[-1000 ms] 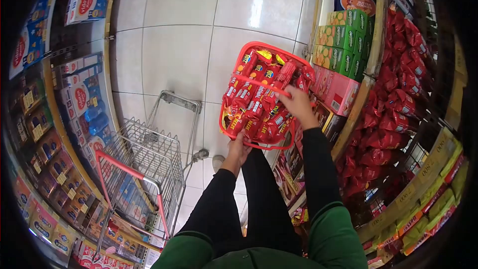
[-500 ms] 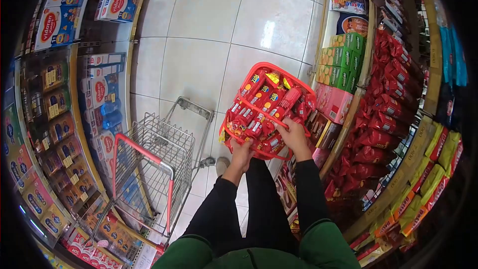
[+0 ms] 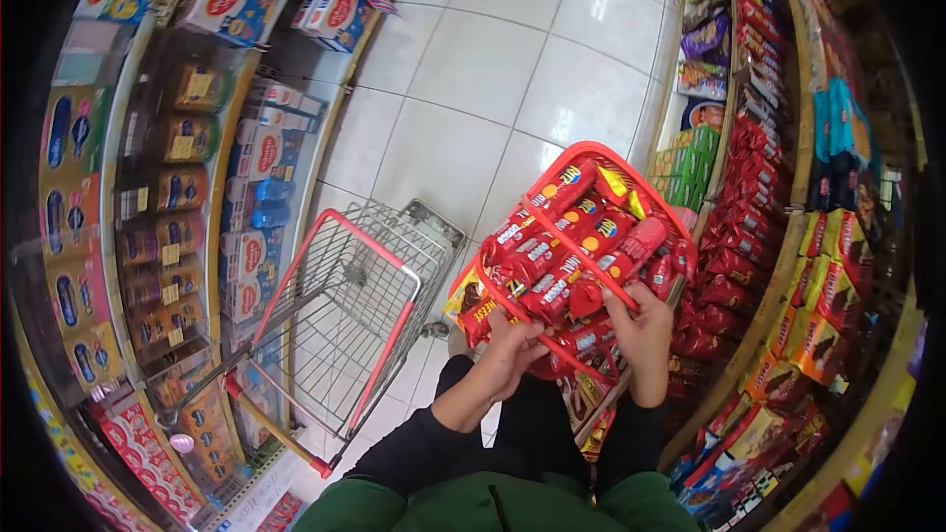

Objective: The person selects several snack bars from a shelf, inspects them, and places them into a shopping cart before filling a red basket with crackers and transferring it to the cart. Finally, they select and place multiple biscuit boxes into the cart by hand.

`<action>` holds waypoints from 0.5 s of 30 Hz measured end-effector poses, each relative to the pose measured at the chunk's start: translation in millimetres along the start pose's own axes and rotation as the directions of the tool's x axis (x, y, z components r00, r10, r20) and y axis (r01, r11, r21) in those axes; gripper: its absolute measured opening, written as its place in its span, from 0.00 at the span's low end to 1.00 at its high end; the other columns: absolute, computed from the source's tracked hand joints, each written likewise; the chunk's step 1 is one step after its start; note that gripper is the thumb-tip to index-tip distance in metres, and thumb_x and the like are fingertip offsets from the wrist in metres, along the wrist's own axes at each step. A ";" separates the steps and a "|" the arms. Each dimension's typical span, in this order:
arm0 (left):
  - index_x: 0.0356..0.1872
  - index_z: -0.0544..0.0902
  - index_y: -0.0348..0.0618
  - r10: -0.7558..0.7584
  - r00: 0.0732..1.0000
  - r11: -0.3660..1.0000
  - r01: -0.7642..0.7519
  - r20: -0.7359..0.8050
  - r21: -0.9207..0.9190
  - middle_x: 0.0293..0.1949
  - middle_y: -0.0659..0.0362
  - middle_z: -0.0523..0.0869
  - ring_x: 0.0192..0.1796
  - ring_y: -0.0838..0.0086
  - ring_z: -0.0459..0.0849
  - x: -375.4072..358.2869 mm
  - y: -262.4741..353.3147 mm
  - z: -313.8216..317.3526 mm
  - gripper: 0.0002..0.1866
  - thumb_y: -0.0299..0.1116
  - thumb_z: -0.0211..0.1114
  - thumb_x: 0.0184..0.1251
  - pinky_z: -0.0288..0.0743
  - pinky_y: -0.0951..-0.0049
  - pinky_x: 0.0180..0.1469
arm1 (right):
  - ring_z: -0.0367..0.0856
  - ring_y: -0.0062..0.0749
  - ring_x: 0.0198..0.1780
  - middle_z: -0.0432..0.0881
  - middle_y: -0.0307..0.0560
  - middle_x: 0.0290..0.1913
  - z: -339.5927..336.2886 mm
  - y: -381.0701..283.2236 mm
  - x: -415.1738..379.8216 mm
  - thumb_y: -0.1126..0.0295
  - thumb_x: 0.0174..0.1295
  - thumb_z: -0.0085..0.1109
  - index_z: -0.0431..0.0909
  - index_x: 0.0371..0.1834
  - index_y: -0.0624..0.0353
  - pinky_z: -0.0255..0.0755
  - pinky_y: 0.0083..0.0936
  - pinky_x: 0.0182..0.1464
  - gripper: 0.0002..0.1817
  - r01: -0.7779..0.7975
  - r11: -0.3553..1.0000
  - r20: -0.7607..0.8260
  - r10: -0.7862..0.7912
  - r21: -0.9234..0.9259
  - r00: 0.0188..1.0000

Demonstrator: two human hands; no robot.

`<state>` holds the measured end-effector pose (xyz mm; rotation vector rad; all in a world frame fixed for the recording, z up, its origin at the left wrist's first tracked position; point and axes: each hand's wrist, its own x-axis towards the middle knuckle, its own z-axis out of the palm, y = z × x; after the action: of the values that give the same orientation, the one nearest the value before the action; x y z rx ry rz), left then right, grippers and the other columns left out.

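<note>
The metal cart is standing on the left, just beside the shopping basket. The left hand is closing its fingers around the near handle. The red basket is tilting in front of the person's body, between the cart and the right-hand shelves, and is carrying a heap of red snack packets. The right hand is pinching the far handle between thumb and fingers. Red bags are hanging to the right. If the two handles are pulling unevenly, the basket could tip and spill upper packets; its rim could also catch the shelf edge.
</note>
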<state>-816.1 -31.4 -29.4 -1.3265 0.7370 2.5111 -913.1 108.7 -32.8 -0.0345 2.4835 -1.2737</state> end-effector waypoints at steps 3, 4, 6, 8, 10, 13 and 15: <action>0.50 0.55 0.48 0.020 0.989 0.998 -0.010 0.149 -0.064 0.41 0.58 0.71 0.49 0.68 0.69 -51.5 10.7 6.2 0.26 0.28 0.51 0.47 0.63 0.62 0.52 | 0.57 0.11 0.15 0.61 0.38 0.09 -24.3 -39.8 -24.8 0.71 0.46 0.58 0.70 0.15 0.65 0.51 0.16 0.16 0.10 0.065 0.997 -0.064 -0.067 -0.030 0.996; 0.52 0.51 0.48 0.012 0.970 0.996 0.010 0.243 -0.089 0.46 0.55 0.68 0.53 0.64 0.67 -67.9 14.1 5.9 0.29 0.26 0.49 0.45 0.58 0.59 0.56 | 0.57 0.10 0.16 0.61 0.36 0.09 -33.8 -61.3 -34.4 0.72 0.45 0.58 0.71 0.16 0.65 0.51 0.15 0.16 0.10 0.074 0.997 -0.082 -0.076 -0.033 0.994; 0.53 0.49 0.49 0.061 0.938 0.987 -0.005 0.341 -0.163 0.49 0.53 0.66 0.55 0.61 0.64 -102.8 18.1 8.7 0.31 0.27 0.50 0.44 0.56 0.58 0.57 | 0.57 0.09 0.17 0.64 0.30 0.11 -52.1 -101.0 -54.1 0.73 0.46 0.58 0.71 0.15 0.65 0.49 0.12 0.16 0.08 0.095 0.995 -0.089 -0.096 -0.014 0.991; 0.54 0.46 0.52 0.115 0.887 0.979 -0.024 0.447 -0.204 0.51 0.49 0.62 0.58 0.56 0.60 -140.7 25.5 14.1 0.34 0.27 0.50 0.42 0.49 0.56 0.60 | 0.56 0.08 0.18 0.63 0.28 0.13 -65.5 -125.7 -69.0 0.74 0.46 0.57 0.71 0.15 0.64 0.47 0.11 0.17 0.08 0.154 0.987 -0.086 -0.149 0.049 0.985; 0.56 0.43 0.56 0.218 0.798 0.957 -0.062 0.562 -0.283 0.54 0.49 0.59 0.60 0.56 0.55 -175.0 26.7 9.0 0.39 0.25 0.50 0.38 0.43 0.53 0.61 | 0.54 0.08 0.18 0.61 0.27 0.14 -75.5 -154.8 -86.7 0.75 0.46 0.56 0.69 0.14 0.64 0.45 0.10 0.18 0.09 0.227 0.974 -0.085 -0.225 0.015 0.971; 0.58 0.35 0.60 0.318 0.684 0.936 -0.118 0.657 -0.330 0.57 0.52 0.52 0.63 0.58 0.48 -228.2 29.1 3.6 0.46 0.23 0.49 0.34 0.40 0.53 0.61 | 0.54 0.08 0.18 0.61 0.27 0.14 -88.0 -197.2 -115.0 0.75 0.47 0.57 0.68 0.13 0.62 0.45 0.10 0.18 0.10 0.334 0.942 -0.036 -0.336 -0.037 0.941; 0.59 0.31 0.64 0.380 0.622 0.918 -0.163 0.685 -0.362 0.59 0.54 0.47 0.64 0.59 0.43 -261.8 29.5 -5.2 0.50 0.22 0.49 0.33 0.39 0.53 0.61 | 0.57 0.08 0.18 0.65 0.29 0.14 -86.0 -222.6 -131.9 0.76 0.48 0.55 0.68 0.14 0.63 0.48 0.10 0.18 0.10 0.420 0.908 0.038 -0.420 0.003 0.907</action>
<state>-674.0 -46.6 191.9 -0.0921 0.4234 3.1031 -846.6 66.9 228.3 -0.6215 2.5295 -1.4087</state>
